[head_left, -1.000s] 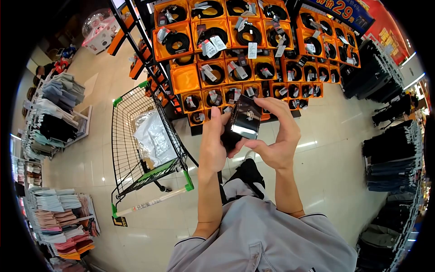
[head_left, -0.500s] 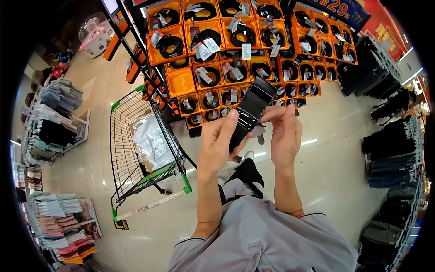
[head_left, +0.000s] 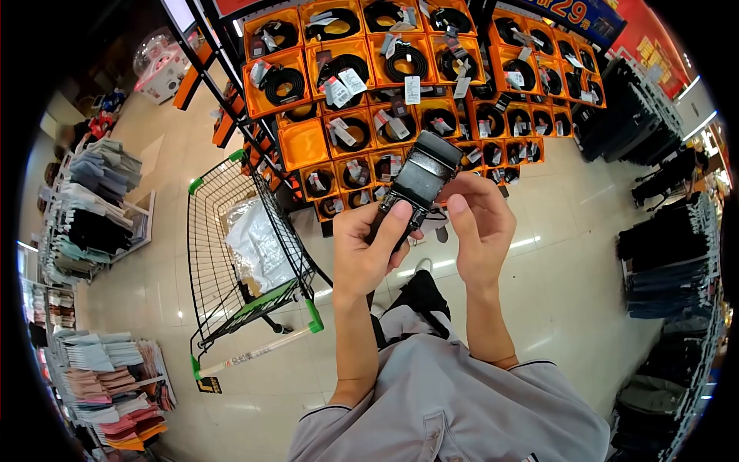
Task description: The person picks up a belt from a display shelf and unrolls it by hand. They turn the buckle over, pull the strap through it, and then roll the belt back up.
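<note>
A black belt [head_left: 424,171], folded or coiled into a glossy bundle, is held at the centre of the head view. My left hand [head_left: 368,245] grips its lower end, the thumb pressed on top near the metal parts. Just right of the bundle is my right hand [head_left: 483,231], its thumb raised and its fingers curved and apart. A thin dark loop hangs between the bundle and this hand. Whether the right fingertips touch it cannot be made out.
Orange trays [head_left: 303,144] of coiled, tagged belts fill the rack ahead. A shopping cart [head_left: 254,309] with a silvery plastic bag [head_left: 265,245] stands at the left. Clothes racks line both sides. Another person [head_left: 671,179] is at the far right.
The belt bundle has tilted and moved slightly left, its surface now catching more light. The right thumb has moved left and down, and the right fingers are more curled.
</note>
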`<state>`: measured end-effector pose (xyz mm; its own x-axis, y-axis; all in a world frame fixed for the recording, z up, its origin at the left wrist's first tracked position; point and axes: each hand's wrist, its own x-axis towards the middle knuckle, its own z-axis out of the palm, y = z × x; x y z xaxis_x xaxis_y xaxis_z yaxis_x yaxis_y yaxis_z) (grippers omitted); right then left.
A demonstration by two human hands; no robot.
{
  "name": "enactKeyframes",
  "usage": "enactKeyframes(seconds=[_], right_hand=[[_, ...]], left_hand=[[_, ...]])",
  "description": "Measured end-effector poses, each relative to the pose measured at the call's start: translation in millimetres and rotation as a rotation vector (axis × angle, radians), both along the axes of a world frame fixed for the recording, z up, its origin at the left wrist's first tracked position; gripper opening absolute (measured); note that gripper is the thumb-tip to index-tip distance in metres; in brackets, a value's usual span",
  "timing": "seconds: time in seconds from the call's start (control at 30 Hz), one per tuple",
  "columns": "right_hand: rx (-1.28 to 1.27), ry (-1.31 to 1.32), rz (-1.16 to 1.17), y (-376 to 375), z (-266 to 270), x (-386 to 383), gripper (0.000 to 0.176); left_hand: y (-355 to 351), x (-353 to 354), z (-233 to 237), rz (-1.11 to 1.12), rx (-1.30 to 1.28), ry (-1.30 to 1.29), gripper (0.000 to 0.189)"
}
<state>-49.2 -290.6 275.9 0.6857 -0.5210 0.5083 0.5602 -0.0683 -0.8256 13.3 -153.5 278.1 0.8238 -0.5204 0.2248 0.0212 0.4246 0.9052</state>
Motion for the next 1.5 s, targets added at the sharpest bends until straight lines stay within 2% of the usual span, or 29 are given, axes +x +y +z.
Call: enactKeyframes(seconds=[0.17,0.47,0.73,1.0,1.07,1.13,1.2,1.3,1.5], right_hand=[[0.101,-0.03,-0.001,-2,11,-7,0.028],[-0.015,-0.045,0.0,0,2,-11,0.029],[-0.172,-0.114,-0.03,0,-1,-13,0.03],[-0.062,-0.048,-0.025,3,1,-19,0.019],[-0.006,-0.047,-0.016,2,-2,-19,0.017],[-0.071,-0.177,-0.003,-1,-3,-14,0.018],[-0.116,-0.216,0.017,0,3,-14,0.021],[-0.192,-0.22,0.126,2,10,-15,0.026],[-0.284,-0.25,0.124,5,5,-12,0.029]], left_hand=[[-10,-1,-1,-0.026,0.029,-0.02,0.041],[-19,-2,-15,-0.029,0.092,0.051,0.061],[-19,0,-18,-0.088,0.077,0.067,0.06],[-16,-4,-17,-0.032,0.139,0.006,0.056],[-18,-9,-16,0.067,0.075,-0.071,0.052],[-15,-3,-26,0.099,0.115,-0.274,0.043],[-19,-4,-28,0.169,0.033,-0.33,0.041],[-19,1,-37,0.262,0.0,-0.433,0.042],[-15,8,-45,0.391,-0.011,-0.562,0.053]])
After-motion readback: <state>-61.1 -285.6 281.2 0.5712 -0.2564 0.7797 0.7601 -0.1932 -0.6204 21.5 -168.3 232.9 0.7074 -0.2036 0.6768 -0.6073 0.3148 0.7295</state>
